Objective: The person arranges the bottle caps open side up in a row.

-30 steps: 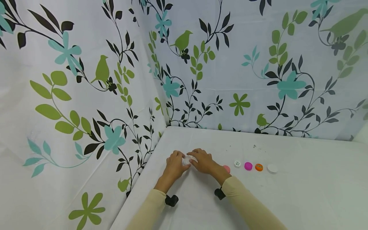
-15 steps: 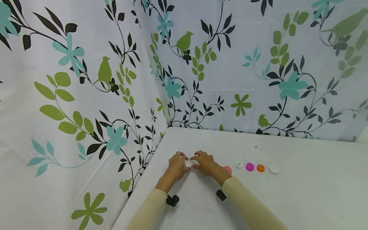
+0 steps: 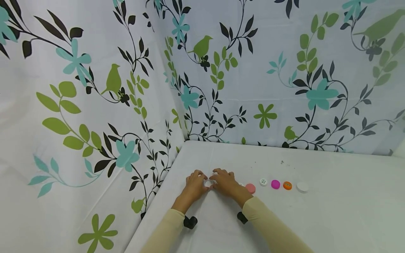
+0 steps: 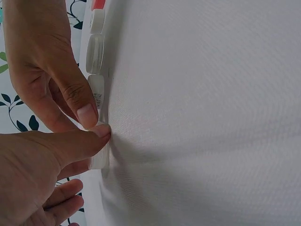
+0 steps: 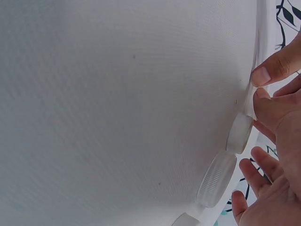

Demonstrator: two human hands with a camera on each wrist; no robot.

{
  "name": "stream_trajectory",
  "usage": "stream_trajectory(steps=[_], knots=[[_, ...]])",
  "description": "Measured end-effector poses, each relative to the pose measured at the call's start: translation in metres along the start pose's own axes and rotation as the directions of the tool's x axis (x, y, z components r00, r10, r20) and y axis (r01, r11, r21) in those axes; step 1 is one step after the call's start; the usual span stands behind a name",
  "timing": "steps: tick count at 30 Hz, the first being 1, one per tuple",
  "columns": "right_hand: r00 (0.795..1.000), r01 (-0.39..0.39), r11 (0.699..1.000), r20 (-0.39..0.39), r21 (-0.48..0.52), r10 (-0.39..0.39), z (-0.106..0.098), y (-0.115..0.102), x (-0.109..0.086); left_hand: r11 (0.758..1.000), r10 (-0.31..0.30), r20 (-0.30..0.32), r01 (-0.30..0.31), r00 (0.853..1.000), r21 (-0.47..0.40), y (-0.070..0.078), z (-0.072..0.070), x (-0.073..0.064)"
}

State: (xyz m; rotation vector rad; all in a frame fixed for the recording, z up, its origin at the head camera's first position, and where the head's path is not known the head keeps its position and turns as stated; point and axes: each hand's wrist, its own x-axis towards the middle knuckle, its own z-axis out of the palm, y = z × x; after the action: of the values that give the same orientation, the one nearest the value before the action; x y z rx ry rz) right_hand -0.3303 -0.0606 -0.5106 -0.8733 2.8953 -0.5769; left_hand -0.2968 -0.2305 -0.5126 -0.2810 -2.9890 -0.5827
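Observation:
Both hands meet around a small whitish round bottle cap (image 3: 208,183) at the left of the table. The left hand (image 3: 194,186) holds its left side between curled thumb and finger; in the left wrist view its thumb lies across the held cap (image 4: 99,159). From the right, the right hand (image 3: 225,182) has thumb and index finger bent round the same cap, its thumb tip beside the left thumb. The right wrist view shows both thumbs close together, with the cap hidden by the fingers. Beside the right hand stand a white cap (image 5: 240,133) and a clear ribbed cap (image 5: 216,179).
Rightward along the table lie a pink cap (image 3: 250,188), a white marked cap (image 3: 263,182), a magenta cap (image 3: 275,184), an orange cap (image 3: 287,185) and a larger white cap (image 3: 302,187). A patterned curtain (image 3: 221,80) rises behind the white table (image 3: 341,207).
Both hands have moved slightly nearer the body around the whitish cap, which sits lower and shows its round top. More of the pink cap shows beside the right wrist.

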Motion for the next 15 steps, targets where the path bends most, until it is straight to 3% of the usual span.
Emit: stream_trajectory(steps=[15], knots=[[1.0,-0.018,1.0,0.019,0.007,0.018,-0.01,0.01,-0.008,0.999,0.023,0.034,-0.023,0.999,0.026,0.011,-0.003,0.0]])
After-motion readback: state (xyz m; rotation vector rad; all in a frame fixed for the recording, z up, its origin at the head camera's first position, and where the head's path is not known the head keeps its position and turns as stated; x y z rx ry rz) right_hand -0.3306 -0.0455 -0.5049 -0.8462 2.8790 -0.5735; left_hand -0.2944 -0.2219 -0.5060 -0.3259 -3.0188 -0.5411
